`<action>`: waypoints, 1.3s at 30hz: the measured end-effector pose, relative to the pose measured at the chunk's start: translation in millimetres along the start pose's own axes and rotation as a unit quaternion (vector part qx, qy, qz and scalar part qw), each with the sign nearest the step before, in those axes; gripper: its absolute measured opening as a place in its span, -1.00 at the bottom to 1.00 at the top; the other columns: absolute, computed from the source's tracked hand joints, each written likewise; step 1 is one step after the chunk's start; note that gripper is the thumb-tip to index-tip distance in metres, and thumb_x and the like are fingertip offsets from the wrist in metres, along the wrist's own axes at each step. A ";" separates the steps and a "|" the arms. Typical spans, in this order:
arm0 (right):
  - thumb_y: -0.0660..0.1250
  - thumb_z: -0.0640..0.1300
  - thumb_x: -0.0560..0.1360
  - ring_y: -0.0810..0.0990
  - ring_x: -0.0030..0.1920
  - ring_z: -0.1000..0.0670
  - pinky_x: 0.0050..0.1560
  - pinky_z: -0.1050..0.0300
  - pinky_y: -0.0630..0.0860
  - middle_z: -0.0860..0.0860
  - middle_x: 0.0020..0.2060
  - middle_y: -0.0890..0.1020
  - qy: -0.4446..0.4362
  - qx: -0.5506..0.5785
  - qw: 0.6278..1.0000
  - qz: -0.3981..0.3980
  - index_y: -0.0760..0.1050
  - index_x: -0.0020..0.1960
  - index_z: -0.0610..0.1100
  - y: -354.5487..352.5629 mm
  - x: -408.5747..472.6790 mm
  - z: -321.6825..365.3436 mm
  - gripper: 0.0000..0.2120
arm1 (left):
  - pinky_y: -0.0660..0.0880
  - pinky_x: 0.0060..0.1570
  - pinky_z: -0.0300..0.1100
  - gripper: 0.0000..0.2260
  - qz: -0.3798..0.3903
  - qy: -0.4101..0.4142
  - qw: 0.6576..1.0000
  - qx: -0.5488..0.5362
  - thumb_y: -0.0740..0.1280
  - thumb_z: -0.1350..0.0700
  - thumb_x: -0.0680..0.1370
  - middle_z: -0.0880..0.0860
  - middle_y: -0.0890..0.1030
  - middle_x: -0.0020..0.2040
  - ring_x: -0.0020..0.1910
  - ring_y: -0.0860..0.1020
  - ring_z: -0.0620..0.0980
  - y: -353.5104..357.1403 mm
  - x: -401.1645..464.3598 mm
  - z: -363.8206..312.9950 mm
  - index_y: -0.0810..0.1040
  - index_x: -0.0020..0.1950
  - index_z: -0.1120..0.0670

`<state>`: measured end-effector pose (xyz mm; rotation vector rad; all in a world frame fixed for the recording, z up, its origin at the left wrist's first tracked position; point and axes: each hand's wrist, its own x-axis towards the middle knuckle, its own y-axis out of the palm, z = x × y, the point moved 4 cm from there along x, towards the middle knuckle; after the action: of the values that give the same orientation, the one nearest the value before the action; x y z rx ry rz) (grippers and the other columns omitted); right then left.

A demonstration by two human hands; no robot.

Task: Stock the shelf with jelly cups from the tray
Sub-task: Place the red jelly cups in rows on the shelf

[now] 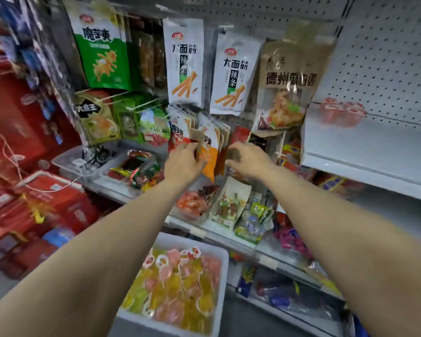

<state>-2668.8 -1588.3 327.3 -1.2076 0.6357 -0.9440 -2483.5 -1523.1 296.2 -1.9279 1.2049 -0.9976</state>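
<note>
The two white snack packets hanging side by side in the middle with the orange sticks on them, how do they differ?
The left white packet hangs higher and looks narrower, turned partly away; the right white packet hangs lower and faces the camera more squarely. The left one's lettering is blurred and squeezed; the right one's reads more clearly. Both are white, show orange sticks and a small red logo, and hang from the pegboard.

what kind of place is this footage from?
Most likely a small grocery or snack shop aisle. Hanging snack packets fill a perforated back panel, more packets lie on white metal shelves, and a white tray of jelly cups waits below for stocking.
</note>
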 end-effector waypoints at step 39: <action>0.56 0.09 0.38 0.48 0.22 -0.04 0.17 0.02 0.52 0.06 0.22 0.45 0.067 0.089 0.872 0.477 0.31 0.23 0.07 502.6 -90.1 -47.2 -0.43 | 0.34 0.28 -0.04 -0.34 0.311 -0.452 0.835 0.043 0.40 -0.31 0.42 0.06 0.36 0.25 0.28 0.31 0.10 316.9 -294.7 260.8 0.33 0.48 -0.23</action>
<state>-2619.7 -1497.2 -174.9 -0.5227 1.0873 -0.2228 -2481.3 -1335.8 -173.0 -1.4418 1.0307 0.2191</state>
